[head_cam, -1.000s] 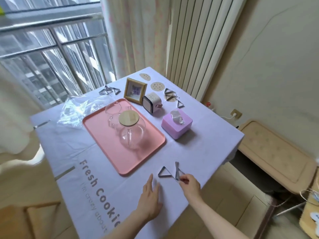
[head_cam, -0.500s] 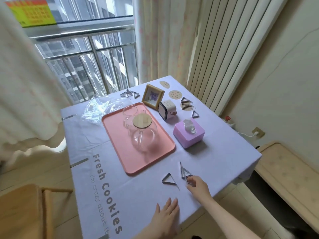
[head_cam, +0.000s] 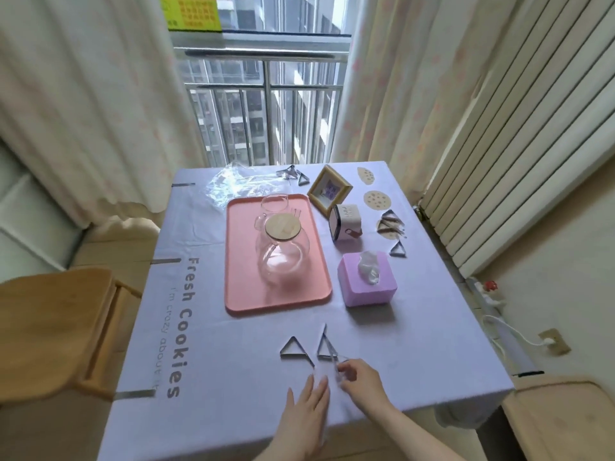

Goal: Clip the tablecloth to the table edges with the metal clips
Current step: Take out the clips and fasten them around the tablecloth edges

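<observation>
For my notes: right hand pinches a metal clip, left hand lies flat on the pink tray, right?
No: head view shows the left hand flat on the tablecloth, not the pink tray. The right hand does pinch a metal clip.

Daylit barred window [head_cam: 263,121] between pale curtains [head_cam: 83,104]; perhaps a radiator [head_cam: 519,154] at right.

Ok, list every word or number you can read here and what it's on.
"Fresh Cookies": large grey print on the lilac tablecloth.
"I'm crazy about it": smaller line beside it, last letters faint.
Blurred, unreadable: the yellow-and-green sign at the window top.
Too small to read: markings on the small white device.
</observation>
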